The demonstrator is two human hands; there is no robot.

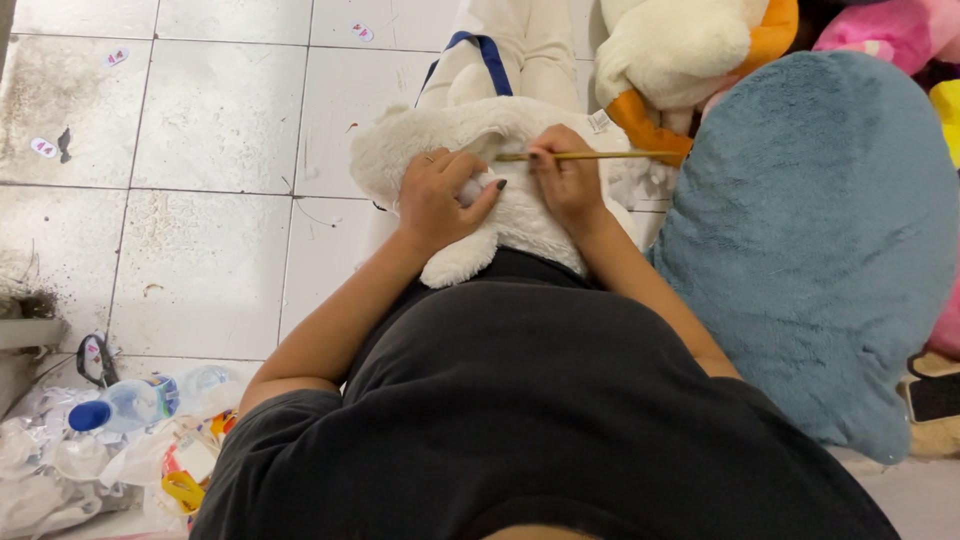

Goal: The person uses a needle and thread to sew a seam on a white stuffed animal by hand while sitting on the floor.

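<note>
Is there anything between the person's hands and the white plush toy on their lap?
Nothing visible. The left hand rests directly on the white plush toy, pressing its fur. The right hand also touches it while holding a thin yellow stick that lies across the toy's top.

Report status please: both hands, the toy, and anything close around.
Left hand pressing down on white plush toy on lap. Right hand gripping thin yellow stick at the toy. Big blue cushion close on right; no obstruction.
</note>
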